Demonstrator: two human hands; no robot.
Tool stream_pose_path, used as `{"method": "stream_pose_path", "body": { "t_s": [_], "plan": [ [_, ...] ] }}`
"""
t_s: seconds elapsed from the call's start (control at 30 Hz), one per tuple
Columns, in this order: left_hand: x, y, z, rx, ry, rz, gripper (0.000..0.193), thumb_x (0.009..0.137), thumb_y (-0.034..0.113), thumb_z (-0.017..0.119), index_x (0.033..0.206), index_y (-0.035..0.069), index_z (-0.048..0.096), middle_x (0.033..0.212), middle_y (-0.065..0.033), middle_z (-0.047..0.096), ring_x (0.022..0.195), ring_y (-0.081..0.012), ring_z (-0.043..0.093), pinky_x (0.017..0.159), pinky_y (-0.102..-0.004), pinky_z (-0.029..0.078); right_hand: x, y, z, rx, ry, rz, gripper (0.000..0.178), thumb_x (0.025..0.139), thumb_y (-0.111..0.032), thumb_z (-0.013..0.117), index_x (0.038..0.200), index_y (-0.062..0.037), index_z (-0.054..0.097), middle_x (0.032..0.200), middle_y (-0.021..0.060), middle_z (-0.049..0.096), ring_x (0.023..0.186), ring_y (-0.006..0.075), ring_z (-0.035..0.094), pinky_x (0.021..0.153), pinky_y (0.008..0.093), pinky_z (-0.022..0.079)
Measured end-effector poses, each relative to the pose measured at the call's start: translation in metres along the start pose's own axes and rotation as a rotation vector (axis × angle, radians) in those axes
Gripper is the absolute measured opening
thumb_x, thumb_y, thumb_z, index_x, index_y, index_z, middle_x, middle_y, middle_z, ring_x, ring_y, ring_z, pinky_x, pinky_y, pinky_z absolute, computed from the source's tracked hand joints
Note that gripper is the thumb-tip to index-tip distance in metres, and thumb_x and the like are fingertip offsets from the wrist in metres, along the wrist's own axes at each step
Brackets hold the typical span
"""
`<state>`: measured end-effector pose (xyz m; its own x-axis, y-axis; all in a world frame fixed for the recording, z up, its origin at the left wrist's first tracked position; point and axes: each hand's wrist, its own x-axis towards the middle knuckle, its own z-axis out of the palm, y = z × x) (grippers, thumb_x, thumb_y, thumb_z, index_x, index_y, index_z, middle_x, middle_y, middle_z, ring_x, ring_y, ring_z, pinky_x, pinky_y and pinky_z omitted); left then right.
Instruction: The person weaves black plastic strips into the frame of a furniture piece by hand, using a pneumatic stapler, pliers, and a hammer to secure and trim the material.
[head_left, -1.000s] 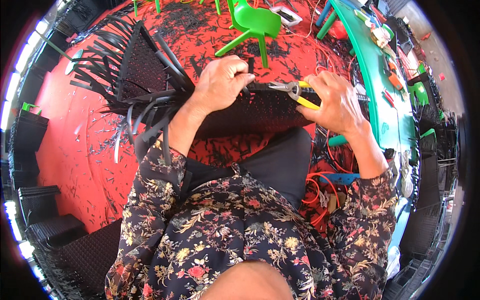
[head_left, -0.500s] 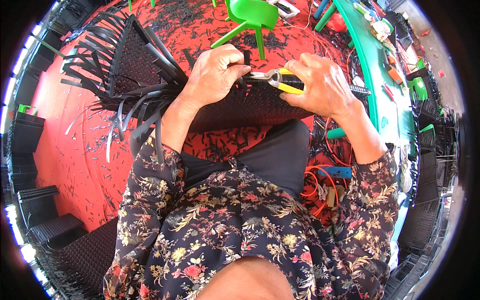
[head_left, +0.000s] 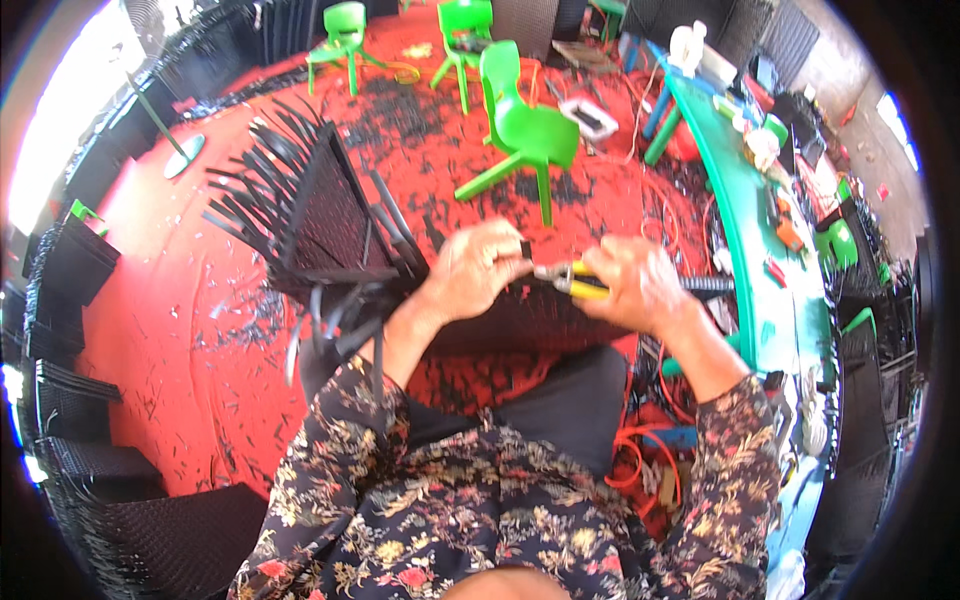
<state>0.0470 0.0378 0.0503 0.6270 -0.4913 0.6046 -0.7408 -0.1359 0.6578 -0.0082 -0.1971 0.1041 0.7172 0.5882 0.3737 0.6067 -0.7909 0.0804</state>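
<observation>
My right hand is wrapped round yellow-handled pruning shears, whose metal jaws point left. Close to the jaws, my left hand pinches the short upright end of a black flat strip. The strip stands at the upper edge of a black woven panel, which lies across in front of my knees. At its left, a woven side rises with many loose black strips fanning outward. Fingers hide part of the panel's edge, and I cannot tell whether the jaws touch the strip.
A green chair stands ahead, with more green chairs behind it. To the right curves a long green table with tools and clutter. Black offcuts litter the red floor covering. An orange hose coils near my right knee. Stacked black woven pieces line the left.
The view has tilted up, so hands and panel appear lower and more chairs show. My left hand still pinches at the strip, and the shears remain beside it in my right hand.
</observation>
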Motion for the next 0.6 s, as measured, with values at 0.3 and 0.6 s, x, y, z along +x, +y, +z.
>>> {"method": "stream_pose_path", "body": {
  "t_s": [0.3,0.6],
  "plan": [
    [0.000,0.016,-0.004,-0.258,-0.011,-0.143,0.025,0.078,0.002,0.068,0.067,0.000,0.046,0.068,-0.0060,0.048,0.059,-0.0171,0.050,0.055,-0.0310,0.041,-0.060,0.007,-0.017,0.074,0.031,0.334,0.047,0.067,-0.032,0.076,0.102,-0.0052,0.059,0.092,0.0148,0.060,0.087,0.0323,0.060,0.078,0.0425,0.048],
    [-0.003,0.008,0.002,-0.175,0.017,0.021,0.025,0.075,0.005,0.071,0.067,0.000,0.047,0.069,-0.0081,0.050,0.062,-0.0235,0.053,0.059,-0.0337,0.043,-0.365,0.039,-0.088,-0.253,-0.074,1.448,0.039,0.077,-0.032,0.068,0.102,-0.0033,0.059,0.097,0.0189,0.063,0.091,0.0371,0.060,0.078,0.0451,0.046]
  ]
}}
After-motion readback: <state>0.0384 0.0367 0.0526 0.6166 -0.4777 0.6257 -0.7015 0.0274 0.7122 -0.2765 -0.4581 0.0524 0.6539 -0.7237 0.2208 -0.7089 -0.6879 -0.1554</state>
